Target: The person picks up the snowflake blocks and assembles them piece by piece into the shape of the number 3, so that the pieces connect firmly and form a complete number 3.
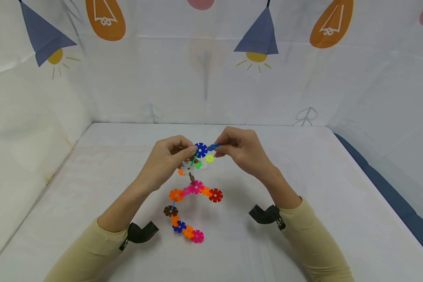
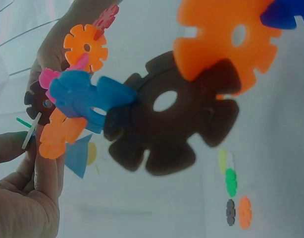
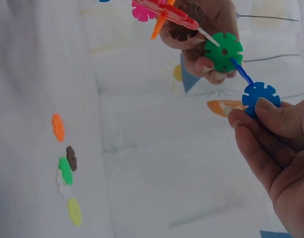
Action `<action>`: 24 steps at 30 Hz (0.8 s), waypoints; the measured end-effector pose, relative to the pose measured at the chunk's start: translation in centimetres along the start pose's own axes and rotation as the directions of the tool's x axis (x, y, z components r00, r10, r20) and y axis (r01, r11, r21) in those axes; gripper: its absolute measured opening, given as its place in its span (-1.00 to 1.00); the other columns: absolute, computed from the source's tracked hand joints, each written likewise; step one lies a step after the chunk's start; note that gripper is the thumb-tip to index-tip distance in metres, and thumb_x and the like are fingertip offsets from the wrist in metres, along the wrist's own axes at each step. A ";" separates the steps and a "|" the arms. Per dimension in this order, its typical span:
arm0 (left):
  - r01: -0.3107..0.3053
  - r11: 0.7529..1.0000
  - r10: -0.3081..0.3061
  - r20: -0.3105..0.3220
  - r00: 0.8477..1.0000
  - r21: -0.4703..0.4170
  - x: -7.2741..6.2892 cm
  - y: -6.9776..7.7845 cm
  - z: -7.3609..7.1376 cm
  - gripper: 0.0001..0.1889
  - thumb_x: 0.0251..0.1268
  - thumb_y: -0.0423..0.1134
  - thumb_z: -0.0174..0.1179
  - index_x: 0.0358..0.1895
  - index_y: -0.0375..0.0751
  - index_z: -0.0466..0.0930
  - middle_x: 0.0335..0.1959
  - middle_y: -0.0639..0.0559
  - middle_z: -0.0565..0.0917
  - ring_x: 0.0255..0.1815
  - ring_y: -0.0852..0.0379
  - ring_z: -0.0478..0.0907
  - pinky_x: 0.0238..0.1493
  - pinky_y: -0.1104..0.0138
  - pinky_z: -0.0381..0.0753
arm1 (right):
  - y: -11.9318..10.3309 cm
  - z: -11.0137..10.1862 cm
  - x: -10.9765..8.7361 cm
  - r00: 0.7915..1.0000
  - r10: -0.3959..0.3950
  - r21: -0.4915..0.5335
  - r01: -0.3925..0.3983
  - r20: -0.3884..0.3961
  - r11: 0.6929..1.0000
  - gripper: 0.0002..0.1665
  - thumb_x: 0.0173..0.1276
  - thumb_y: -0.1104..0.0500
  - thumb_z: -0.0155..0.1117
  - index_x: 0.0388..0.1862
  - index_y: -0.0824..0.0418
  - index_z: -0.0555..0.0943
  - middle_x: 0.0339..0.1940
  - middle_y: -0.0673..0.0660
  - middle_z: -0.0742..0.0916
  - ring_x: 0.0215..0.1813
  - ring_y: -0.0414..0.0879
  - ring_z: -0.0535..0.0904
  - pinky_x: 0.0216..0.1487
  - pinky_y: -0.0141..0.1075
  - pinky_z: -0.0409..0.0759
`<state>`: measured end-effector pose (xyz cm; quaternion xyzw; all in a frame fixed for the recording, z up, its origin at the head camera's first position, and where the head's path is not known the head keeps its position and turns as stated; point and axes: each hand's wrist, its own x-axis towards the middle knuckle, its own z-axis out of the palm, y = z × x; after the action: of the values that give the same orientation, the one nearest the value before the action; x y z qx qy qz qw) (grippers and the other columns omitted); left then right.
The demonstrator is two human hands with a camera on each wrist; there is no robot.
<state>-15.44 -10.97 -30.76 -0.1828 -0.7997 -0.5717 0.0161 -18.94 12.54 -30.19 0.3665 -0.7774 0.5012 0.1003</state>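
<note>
A chain of colourful notched plastic snowflake discs hangs between the two hands and down over the table. My left hand [image 1: 165,162] grips the chain near its top, by a green disc [image 3: 217,58] and a white disc [image 1: 186,168]. A dark blue disc [image 1: 199,145] slots into the green one. With thumb and fingers, my right hand [image 1: 244,150] pinches a lighter blue disc [image 3: 251,99] joined to the dark blue one. Pink, orange, red and brown discs make up the lower branches, with a brown disc [image 2: 137,124] close to the left wrist camera.
Several loose discs lie on the white table [image 1: 296,243] behind the hands: a yellow disc [image 1: 209,158], a green disc [image 3: 66,171], an orange disc [image 3: 58,127], plus brown and white ones. A white printed curtain [image 1: 169,86] stands behind the table's far edge.
</note>
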 end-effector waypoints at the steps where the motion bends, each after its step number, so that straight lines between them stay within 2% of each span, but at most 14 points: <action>1: 0.001 1.000 -0.001 0.000 1.000 -0.004 -0.1 0.1 0.0 -0.81 0.45 -0.07 0.16 -0.20 -0.10 0.63 -0.34 -0.04 0.65 -0.34 -0.05 0.55 -0.36 0.31 0.56 | 0.0 0.1 0.0 1.000 -0.012 0.000 0.012 -0.003 1.000 -0.89 0.31 0.47 0.26 -0.33 0.31 0.63 -0.37 0.14 0.77 -0.38 -0.14 0.76 -0.21 -0.29 0.75; 6: -0.002 1.000 0.002 -0.002 1.000 -0.023 -0.3 0.3 0.2 -0.82 0.46 -0.10 0.16 -0.20 -0.12 0.63 -0.34 -0.05 0.65 -0.31 -0.12 0.56 -0.34 0.27 0.59 | -0.1 0.5 -0.2 0.996 -0.086 -0.032 0.085 -0.040 0.996 -0.88 0.27 0.51 0.28 -0.35 0.32 0.64 -0.39 0.15 0.78 -0.39 -0.14 0.76 -0.23 -0.32 0.75; 12: -0.007 0.999 0.006 -0.019 1.000 -0.046 -0.4 0.5 0.5 -0.83 0.45 -0.13 0.17 -0.22 -0.16 0.62 -0.36 -0.06 0.66 -0.33 -0.12 0.56 -0.34 0.22 0.60 | -0.3 1.2 -0.4 0.977 -0.193 -0.097 0.184 -0.087 0.978 -0.85 0.20 0.54 0.33 -0.41 0.34 0.64 -0.41 0.16 0.79 -0.38 -0.14 0.77 -0.24 -0.37 0.74; 18: -0.019 0.996 0.015 -0.052 0.999 -0.084 -0.5 0.3 0.9 -0.83 0.43 -0.16 0.19 -0.24 -0.19 0.63 -0.37 -0.06 0.67 -0.31 -0.09 0.63 -0.31 0.25 0.65 | -0.4 1.6 -0.6 0.950 -0.292 -0.167 0.272 -0.110 0.948 -0.83 0.16 0.56 0.35 -0.44 0.35 0.62 -0.43 0.18 0.78 -0.37 -0.07 0.77 -0.24 -0.42 0.72; 24: -0.044 0.994 0.034 -0.097 0.995 -0.098 -0.5 0.0 1.0 -0.83 0.41 -0.20 0.21 -0.26 -0.26 0.64 -0.40 -0.05 0.65 -0.38 0.01 0.59 -0.32 0.32 0.62 | -0.3 2.1 -0.7 0.916 -0.380 -0.273 0.336 -0.127 0.901 -0.84 0.15 0.53 0.39 -0.43 0.33 0.62 -0.45 0.18 0.78 -0.41 -0.11 0.73 -0.34 -0.46 0.65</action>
<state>-14.81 -10.13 -31.19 -0.1714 -0.7646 -0.6188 0.0563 -17.84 10.98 -31.35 0.4424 -0.7403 0.4044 0.3044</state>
